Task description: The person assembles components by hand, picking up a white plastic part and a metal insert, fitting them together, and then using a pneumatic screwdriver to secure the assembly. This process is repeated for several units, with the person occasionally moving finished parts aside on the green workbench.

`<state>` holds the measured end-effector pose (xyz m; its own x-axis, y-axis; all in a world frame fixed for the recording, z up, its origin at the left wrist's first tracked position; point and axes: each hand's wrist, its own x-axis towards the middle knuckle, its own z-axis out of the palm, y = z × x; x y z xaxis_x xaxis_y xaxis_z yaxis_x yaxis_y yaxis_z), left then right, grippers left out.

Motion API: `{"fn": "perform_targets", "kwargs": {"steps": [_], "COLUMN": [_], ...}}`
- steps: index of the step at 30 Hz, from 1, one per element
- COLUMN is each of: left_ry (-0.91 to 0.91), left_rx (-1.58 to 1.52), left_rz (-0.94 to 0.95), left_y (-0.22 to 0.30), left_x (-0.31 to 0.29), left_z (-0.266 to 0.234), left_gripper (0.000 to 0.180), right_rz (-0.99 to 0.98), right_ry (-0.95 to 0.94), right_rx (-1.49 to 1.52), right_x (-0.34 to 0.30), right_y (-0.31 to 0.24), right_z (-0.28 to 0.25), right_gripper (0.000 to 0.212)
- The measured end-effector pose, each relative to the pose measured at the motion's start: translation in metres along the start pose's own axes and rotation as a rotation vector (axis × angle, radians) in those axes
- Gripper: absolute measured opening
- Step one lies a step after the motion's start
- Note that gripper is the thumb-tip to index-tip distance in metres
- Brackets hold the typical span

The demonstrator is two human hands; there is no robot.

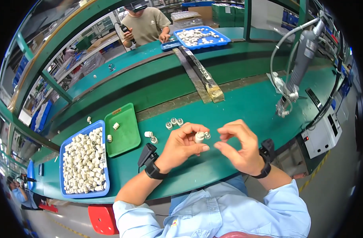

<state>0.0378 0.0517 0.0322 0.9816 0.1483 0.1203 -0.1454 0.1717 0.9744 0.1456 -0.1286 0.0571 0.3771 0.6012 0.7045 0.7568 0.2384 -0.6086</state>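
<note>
My left hand (180,143) pinches a small white cylindrical part (199,137) between thumb and fingers, above the green table. A small shiny metallic piece (207,135) shows at that part's right side; whether the two are joined I cannot tell. Just to the right, my right hand (241,143) is curved with thumb and forefinger apart, and nothing shows between them. Beyond my left hand, several similar white parts with dark metallic tops (174,121) stand on the table. Two more white parts (151,137) sit left of that hand.
A blue tray (107,174) heaped with white parts lies at left, beside a green tray (130,131) holding a few. A grey tool on an arm (304,55) stands at right, near a white control box (324,133). Across the bench, a person (147,25) works beside another blue tray (225,39).
</note>
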Motion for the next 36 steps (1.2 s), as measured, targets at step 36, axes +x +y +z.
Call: {"fn": "perform_targets", "kwargs": {"steps": [36], "left_ry": [-0.046], "left_rx": [0.109], "left_rz": [0.008], "left_y": [-0.04], "left_x": [-0.007], "left_z": [0.021], "left_gripper": [0.016], "right_rz": [1.027], "right_ry": [-0.137], "right_rx": [1.165], "right_x": [-0.037], "right_y": [0.044], "right_z": [-0.001], "right_gripper": [0.012]}}
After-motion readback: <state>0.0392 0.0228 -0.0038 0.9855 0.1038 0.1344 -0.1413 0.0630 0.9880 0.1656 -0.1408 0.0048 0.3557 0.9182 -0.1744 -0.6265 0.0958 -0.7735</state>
